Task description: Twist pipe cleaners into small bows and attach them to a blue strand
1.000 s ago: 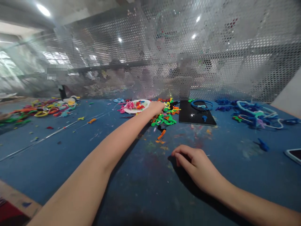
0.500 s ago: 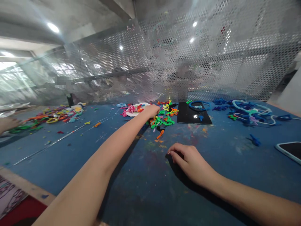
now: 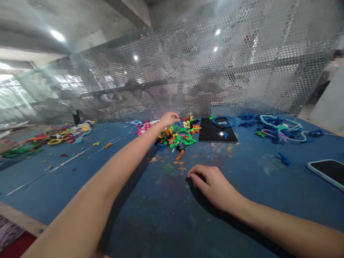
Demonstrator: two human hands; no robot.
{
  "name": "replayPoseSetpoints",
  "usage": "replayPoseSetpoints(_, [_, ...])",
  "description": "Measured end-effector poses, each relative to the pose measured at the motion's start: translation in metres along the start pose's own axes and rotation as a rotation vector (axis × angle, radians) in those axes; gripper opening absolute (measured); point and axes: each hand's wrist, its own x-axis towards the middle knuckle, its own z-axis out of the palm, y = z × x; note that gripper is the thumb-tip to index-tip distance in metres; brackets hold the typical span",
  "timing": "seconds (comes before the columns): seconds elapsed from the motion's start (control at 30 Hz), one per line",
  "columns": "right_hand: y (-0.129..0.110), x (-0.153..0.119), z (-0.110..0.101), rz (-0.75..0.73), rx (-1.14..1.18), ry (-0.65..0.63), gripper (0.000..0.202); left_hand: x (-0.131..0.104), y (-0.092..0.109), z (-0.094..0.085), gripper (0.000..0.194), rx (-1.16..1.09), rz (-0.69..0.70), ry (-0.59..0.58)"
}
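My left hand [image 3: 169,118] is stretched out above the far side of a heap of bright fuzzy twisted pieces [image 3: 178,138], green, yellow, orange and red. Its thumb and fingers are pinched together; a small bluish bit seems to show at the tips, too small to name. My right hand [image 3: 213,186] rests on the blue table nearer to me, fingers curled. A tiny dark thing [image 3: 187,178] shows at its fingertips; I cannot make out what it is. Behind my left forearm, pink pieces [image 3: 144,128] and a mostly hidden white plate [image 3: 155,122] peek out.
A black tablet-like panel [image 3: 217,134] carries a blue ring [image 3: 224,122]. Pale blue loops [image 3: 285,122], a dark blue piece [image 3: 283,158] and a phone [image 3: 329,172] are on the right. Another colourful heap [image 3: 60,138] lies left, beside another person's blurred hand [image 3: 8,145]. Perforated mesh [image 3: 172,79] stands behind.
My left hand has risen from the heap and drawn slightly left, its pinched fingertips now in sight. My right hand stays in about the same place. The view has shifted slightly.
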Motion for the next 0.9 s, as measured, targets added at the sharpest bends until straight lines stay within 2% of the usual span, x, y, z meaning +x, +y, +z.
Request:
replayPoseSetpoints(0.2, [0.0,-0.001,-0.001,-0.003,0.015,0.002,0.024,-0.001,0.002,-0.05,0.029,-0.244,-0.139,-0.241])
replayPoseSetpoints(0.3, [0.0,-0.002,-0.001,-0.008,0.016,0.004,0.023,-0.007,0.009,-0.061,0.022,-0.259,-0.224,-0.252])
replayPoseSetpoints(0.37, [0.0,-0.003,-0.002,-0.014,0.016,0.009,0.023,-0.013,0.019,-0.058,0.017,-0.256,-0.249,-0.192])
replayPoseSetpoints(0.5, [0.003,-0.003,-0.004,0.008,0.074,0.051,0.021,-0.044,0.047,-0.03,0.012,-0.371,-0.157,-0.016])
replayPoseSetpoints(0.63, [0.011,0.0,-0.006,0.069,0.286,0.178,0.02,-0.096,0.069,0.016,0.006,-0.634,-0.081,-0.068])
replayPoseSetpoints(0.77, [0.019,0.005,-0.009,0.124,0.457,0.299,0.023,-0.143,0.074,0.056,0.012,-0.859,-0.082,-0.077])
replayPoseSetpoints(0.9, [0.027,0.011,-0.012,0.137,0.515,0.327,0.022,-0.166,0.067,0.075,0.023,-1.217,-0.062,-0.076])
